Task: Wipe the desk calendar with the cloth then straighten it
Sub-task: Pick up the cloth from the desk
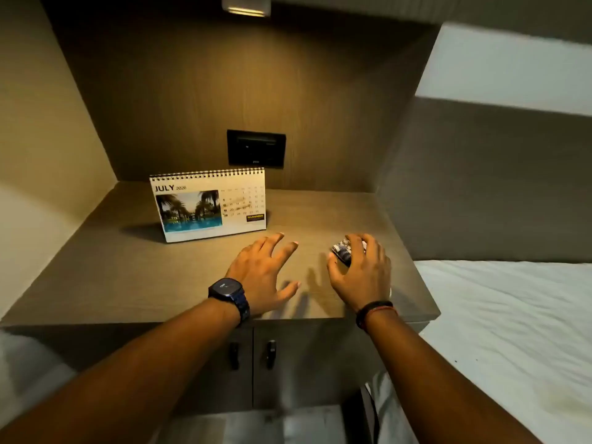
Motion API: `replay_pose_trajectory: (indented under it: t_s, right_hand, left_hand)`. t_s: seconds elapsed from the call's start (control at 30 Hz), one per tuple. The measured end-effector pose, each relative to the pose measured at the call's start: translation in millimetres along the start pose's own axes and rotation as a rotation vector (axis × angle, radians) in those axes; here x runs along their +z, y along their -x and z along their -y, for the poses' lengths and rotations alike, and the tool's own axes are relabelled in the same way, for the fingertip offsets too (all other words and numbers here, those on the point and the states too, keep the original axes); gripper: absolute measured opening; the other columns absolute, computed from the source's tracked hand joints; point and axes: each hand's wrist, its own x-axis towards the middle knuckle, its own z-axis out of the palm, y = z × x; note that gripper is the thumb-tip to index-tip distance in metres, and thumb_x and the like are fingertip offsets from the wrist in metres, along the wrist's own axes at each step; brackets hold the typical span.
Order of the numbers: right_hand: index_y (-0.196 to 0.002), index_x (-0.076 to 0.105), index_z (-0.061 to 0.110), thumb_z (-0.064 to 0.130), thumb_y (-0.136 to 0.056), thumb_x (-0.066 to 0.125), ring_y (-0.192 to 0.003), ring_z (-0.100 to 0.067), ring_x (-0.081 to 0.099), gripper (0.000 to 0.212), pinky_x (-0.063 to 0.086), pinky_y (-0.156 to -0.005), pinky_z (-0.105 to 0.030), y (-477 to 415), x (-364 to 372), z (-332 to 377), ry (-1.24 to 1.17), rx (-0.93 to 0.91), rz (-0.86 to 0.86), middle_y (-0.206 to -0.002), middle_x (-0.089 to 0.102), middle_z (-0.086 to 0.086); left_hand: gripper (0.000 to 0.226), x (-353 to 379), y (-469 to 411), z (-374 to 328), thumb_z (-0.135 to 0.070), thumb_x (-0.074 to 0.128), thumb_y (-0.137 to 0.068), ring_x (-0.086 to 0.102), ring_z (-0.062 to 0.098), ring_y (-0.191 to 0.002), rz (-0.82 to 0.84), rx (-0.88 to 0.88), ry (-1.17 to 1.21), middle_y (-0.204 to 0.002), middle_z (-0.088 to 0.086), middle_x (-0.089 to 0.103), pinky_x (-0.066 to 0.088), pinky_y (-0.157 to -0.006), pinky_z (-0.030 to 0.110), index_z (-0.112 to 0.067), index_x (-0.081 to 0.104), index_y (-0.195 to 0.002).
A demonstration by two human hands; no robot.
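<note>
Both hands over wooden nightstand [134, 277] beside bed [512, 315]: left hand [262, 270] released, right hand [362, 267] grasping cloth [342, 251].

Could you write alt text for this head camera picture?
A right hand closes on a patterned cloth on a wooden desk, the left hand open beside it, a July calendar standing behind them.

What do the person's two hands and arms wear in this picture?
Both forearms are bare, with no sleeves. The left hand has a dark blue wristwatch with a squarish face and a link band. The right hand has a thin black and reddish-orange wristband.
</note>
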Motion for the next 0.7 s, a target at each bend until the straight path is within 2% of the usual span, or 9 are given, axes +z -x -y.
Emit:
replay_pose_trajectory:
  t_s: [0.03,0.2,0.33,0.53,0.63,0.7]
  right_hand:
    - [-0.118,0.050,0.018,0.045,-0.078,0.055,-0.113,-0.031,0.049,0.048,0.044,-0.093,-0.047,-3,10,-7,0.043,0.038,0.062,-0.123,0.052,-0.013]
    - [-0.136,0.033,0.022,0.057,-0.081,0.045,-0.136,-0.035,0.027,0.066,0.027,-0.108,-0.054,-9,46,-40,0.205,0.163,0.244,-0.147,0.033,-0.017]
    - [-0.140,0.029,0.025,0.056,-0.083,0.043,-0.137,-0.035,0.026,0.066,0.029,-0.107,-0.055,-8,59,-50,0.260,0.187,0.311,-0.149,0.031,-0.016]
    - [-0.127,0.046,0.027,0.031,-0.092,0.048,-0.117,-0.038,0.042,0.036,0.042,-0.093,-0.054,-18,64,-49,0.320,0.219,0.255,-0.136,0.043,-0.017]
    - [-0.126,0.049,0.023,0.013,-0.091,0.049,-0.110,-0.038,0.044,0.036,0.045,-0.090,-0.050,-25,68,-45,0.267,0.248,0.223,-0.128,0.045,-0.019]
    - [-0.126,0.051,0.022,0.008,-0.090,0.049,-0.110,-0.037,0.044,0.039,0.046,-0.092,-0.048,-31,74,-33,0.146,0.258,0.181,-0.126,0.046,-0.018]
  left_hand:
    - [0.077,13,-3,3,-0.067,0.043,-0.077,0.036,0.030,-0.131,0.076,-0.007,0.011,-0.149,0.010,0.035,0.036,-0.103,0.045,-0.030,0.028,-0.142]
    - [0.086,70,-10,16,-0.078,0.029,-0.073,0.016,0.029,-0.142,0.199,-0.024,-0.031,-0.157,0.007,0.019,0.018,-0.114,0.048,-0.033,0.021,-0.145]
    - [0.087,92,-9,23,-0.083,0.020,-0.072,0.007,0.027,-0.144,0.244,-0.057,0.001,-0.158,0.005,0.015,0.008,-0.116,0.048,-0.036,0.016,-0.145]
    - [0.085,97,-10,21,-0.083,0.018,-0.074,0.004,0.026,-0.144,0.219,-0.057,0.032,-0.159,0.003,0.014,0.001,-0.115,0.048,-0.038,0.012,-0.145]
    - [0.085,83,-14,30,-0.082,0.023,-0.074,0.004,0.026,-0.145,0.241,-0.039,0.037,-0.160,0.004,0.012,0.003,-0.116,0.047,-0.037,0.013,-0.146]
    - [0.085,62,-23,44,-0.080,0.025,-0.076,0.009,0.026,-0.144,0.179,-0.036,0.022,-0.159,0.005,0.014,0.006,-0.116,0.046,-0.035,0.016,-0.147]
